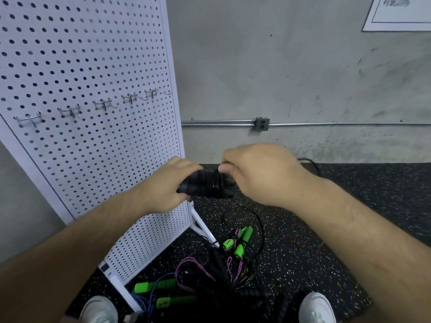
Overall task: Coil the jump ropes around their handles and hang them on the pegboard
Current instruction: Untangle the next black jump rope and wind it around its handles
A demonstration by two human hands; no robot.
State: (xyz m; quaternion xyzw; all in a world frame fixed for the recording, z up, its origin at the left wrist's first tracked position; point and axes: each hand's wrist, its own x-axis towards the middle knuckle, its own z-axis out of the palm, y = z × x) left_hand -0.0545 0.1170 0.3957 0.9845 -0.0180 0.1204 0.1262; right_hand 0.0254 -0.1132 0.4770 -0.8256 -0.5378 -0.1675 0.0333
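Two black handles (205,185), rope-wrapped.

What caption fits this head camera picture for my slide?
Left hand and right hand hold a coiled black jump rope beside the pegboard, above tangled ropes.

The left hand (168,185) grips a pair of black handles (193,183) in front of the right edge of the white pegboard (81,66). The right hand (258,176) pinches the black cord (215,185) wound in tight turns round them. Five metal hooks (70,111) run across the pegboard. Below, on the speckled mat (326,229) by the pegboard's foot, tangled ropes with green handles (240,249) lie between two white shoes (317,308).
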